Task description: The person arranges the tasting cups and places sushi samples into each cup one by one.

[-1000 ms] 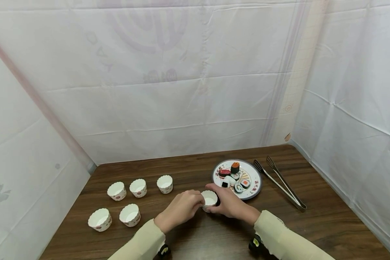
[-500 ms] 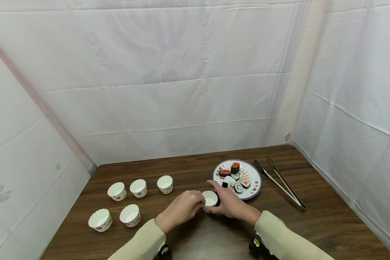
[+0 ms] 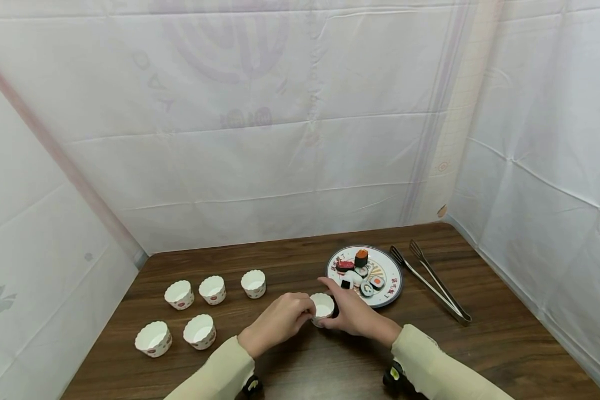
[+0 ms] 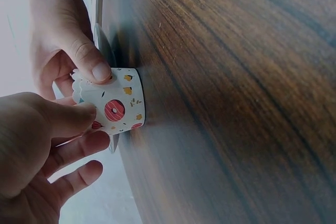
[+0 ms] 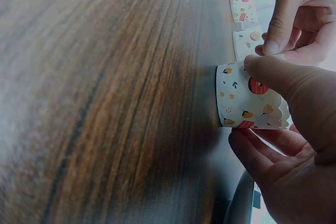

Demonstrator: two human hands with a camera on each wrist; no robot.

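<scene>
In the head view a white paper baking cup [image 3: 323,305] stands on the wooden table between my two hands. My left hand [image 3: 280,319] pinches its left side at the scalloped rim, thumb and index finger curled. My right hand [image 3: 357,314] holds the same cup from the right, its thumb on the near side and its index finger reaching along the far side. Donut and leaf prints show on the cup wall [image 4: 123,98] in the left wrist view. From the right wrist, the right thumb [image 5: 268,72] presses the wall and fingertips touch the opposite side.
Several more baking cups [image 3: 200,331] stand in two rows on the left. Just beyond my right hand is a round plate [image 3: 392,269] bearing several sushi pieces [image 3: 361,257]. Metal tongs [image 3: 437,289] lie right of it. White cloth walls [image 3: 280,166] border the table.
My right index finger has lifted slightly away from the cup's far rim. The cup and my left hand have stayed in place.
</scene>
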